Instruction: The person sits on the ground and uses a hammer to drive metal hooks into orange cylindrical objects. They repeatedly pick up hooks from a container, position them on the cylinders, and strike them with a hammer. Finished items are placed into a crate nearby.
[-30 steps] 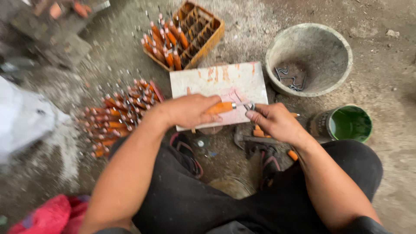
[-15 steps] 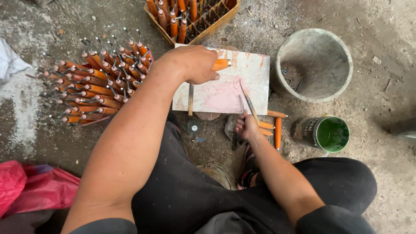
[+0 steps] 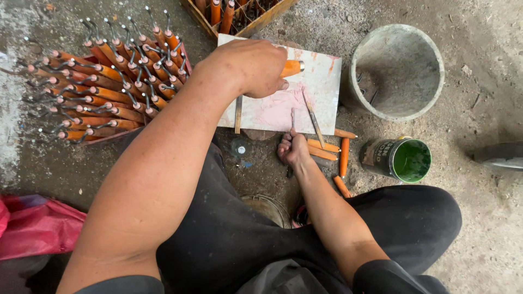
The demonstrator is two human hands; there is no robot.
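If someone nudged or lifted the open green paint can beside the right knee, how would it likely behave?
The paint can stands lidless with green paint well up inside, so it probably feels heavy and would slosh. The gritty ground under it looks uneven, so a push may tip rather than slide it. Its stained wall might be slippery.

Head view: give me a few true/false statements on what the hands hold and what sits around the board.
1. The left hand holds an orange-handled tool over the pale board. True.
2. The right hand rests inside the grey bucket. False: it is at the near edge of the board, gripping a thin stick-like tool.
3. The can to the right holds green paint. True.
4. The pile of orange-handled tools lies right of the bucket. False: it lies left of the board.
5. Loose orange handles lie on the ground between the board and the can. True.
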